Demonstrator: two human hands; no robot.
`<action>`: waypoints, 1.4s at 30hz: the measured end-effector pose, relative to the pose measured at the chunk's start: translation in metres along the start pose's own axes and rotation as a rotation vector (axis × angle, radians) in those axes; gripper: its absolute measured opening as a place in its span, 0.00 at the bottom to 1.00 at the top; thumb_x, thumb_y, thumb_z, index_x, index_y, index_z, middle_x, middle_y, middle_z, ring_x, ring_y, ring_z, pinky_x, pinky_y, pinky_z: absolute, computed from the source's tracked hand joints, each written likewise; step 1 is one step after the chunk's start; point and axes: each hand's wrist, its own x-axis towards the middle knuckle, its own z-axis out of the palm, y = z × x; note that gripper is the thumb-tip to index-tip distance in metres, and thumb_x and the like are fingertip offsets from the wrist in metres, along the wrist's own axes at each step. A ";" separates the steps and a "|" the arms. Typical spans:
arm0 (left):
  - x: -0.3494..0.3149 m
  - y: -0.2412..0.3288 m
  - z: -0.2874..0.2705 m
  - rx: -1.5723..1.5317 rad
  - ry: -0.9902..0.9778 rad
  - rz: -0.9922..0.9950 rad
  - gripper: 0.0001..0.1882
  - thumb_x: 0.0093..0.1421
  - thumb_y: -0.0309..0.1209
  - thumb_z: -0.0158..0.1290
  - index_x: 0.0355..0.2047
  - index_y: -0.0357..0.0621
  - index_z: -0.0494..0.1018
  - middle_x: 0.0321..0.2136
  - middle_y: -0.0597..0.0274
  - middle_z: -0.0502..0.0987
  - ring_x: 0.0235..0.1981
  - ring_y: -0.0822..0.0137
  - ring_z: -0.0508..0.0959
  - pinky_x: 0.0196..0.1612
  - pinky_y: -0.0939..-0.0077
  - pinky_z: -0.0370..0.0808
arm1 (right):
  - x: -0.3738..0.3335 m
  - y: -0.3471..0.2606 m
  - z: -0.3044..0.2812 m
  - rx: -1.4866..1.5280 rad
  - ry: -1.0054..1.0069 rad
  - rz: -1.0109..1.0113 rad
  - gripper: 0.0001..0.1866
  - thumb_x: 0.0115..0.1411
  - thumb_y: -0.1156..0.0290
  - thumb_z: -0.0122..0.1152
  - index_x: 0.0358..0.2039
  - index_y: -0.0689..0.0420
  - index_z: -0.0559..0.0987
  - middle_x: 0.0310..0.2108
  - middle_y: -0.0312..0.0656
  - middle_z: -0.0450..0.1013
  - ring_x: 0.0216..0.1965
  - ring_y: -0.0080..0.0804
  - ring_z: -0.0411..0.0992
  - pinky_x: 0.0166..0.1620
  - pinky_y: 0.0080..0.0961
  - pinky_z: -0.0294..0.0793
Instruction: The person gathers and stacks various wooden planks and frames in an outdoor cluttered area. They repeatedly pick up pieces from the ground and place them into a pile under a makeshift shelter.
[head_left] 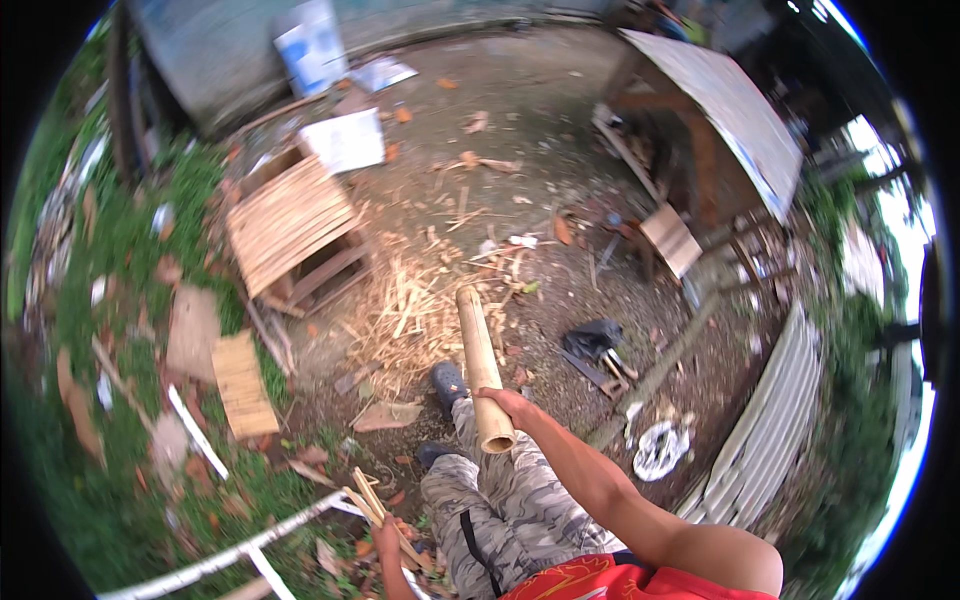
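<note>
A thick, pale bamboo tube [478, 340] points away from me over my legs, its hollow end nearest my body. My right hand [506, 403] is closed around it close to that end. Low at the left, my left hand [386, 541] grips a few split bamboo strips [369, 497] that stick up past the fingers. Beyond my feet, a heap of bamboo shavings and splinters [405, 310] covers the ground.
A low slatted bamboo bench [290, 225] stands left of the shavings. A black plastic bag [593, 338] and tools lie to the right, near a white bundle [662, 448] and corrugated sheets [765, 420]. A wooden table [715, 95] is far right; a white pipe frame [225, 555] is near left.
</note>
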 end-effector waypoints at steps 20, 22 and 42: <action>-0.133 0.205 0.364 0.850 -0.346 0.154 0.14 0.64 0.33 0.51 0.43 0.32 0.71 0.26 0.52 0.80 0.16 0.63 0.78 0.18 0.71 0.76 | -0.131 0.087 -0.429 1.045 0.276 -0.023 0.25 0.55 0.59 0.64 0.47 0.63 0.70 0.30 0.51 0.74 0.27 0.46 0.76 0.33 0.46 0.80; -0.141 0.227 0.409 0.838 -0.374 0.174 0.13 0.64 0.32 0.51 0.43 0.34 0.71 0.26 0.52 0.79 0.18 0.62 0.79 0.18 0.69 0.77 | -0.127 0.075 -0.453 1.065 0.241 -0.015 0.25 0.53 0.61 0.66 0.46 0.63 0.71 0.31 0.51 0.75 0.27 0.46 0.76 0.33 0.46 0.79; -0.080 0.365 0.776 0.768 -0.359 0.256 0.11 0.67 0.32 0.46 0.41 0.35 0.69 0.24 0.59 0.74 0.18 0.67 0.76 0.20 0.70 0.74 | -0.005 -0.248 -0.577 0.753 -0.060 0.081 0.28 0.52 0.62 0.68 0.48 0.65 0.70 0.31 0.47 0.75 0.26 0.41 0.76 0.31 0.41 0.80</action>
